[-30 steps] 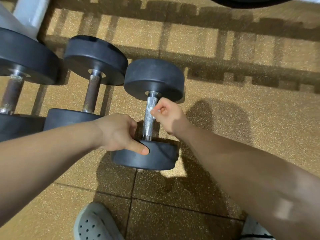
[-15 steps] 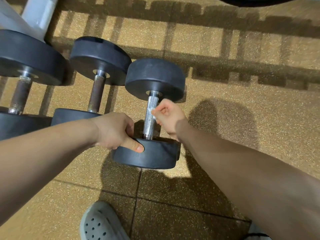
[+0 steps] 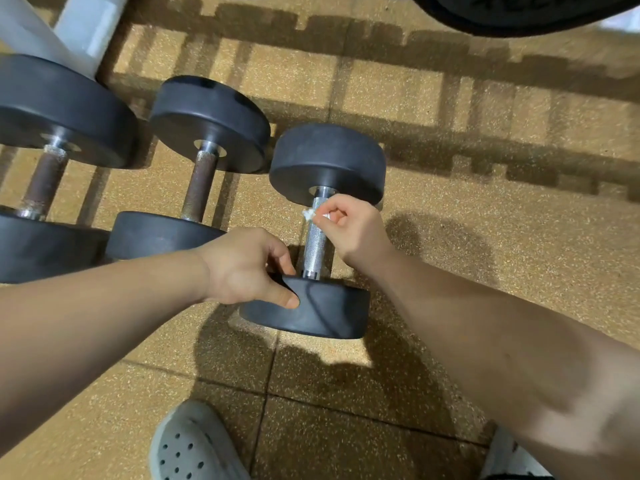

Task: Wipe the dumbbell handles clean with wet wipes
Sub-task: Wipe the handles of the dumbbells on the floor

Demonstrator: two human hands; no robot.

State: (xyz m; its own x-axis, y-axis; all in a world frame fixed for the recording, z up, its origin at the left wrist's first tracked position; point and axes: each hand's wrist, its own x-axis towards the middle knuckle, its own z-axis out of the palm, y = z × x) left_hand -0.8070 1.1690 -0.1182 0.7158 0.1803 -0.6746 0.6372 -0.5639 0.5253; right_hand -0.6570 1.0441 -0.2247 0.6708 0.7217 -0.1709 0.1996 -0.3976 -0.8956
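On floor [image 3: 485, 237], dumbbell [image 3: 318, 237], shiny knurled handle [image 3: 316, 247]

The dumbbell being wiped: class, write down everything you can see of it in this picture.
The dumbbell lies on the speckled tan floor. It has two round black heads, rubber by the look, joined by a shiny knurled metal handle. The left hand grips the near head, thumb on its rim. The right hand pinches a small white wipe against the handle's far end.
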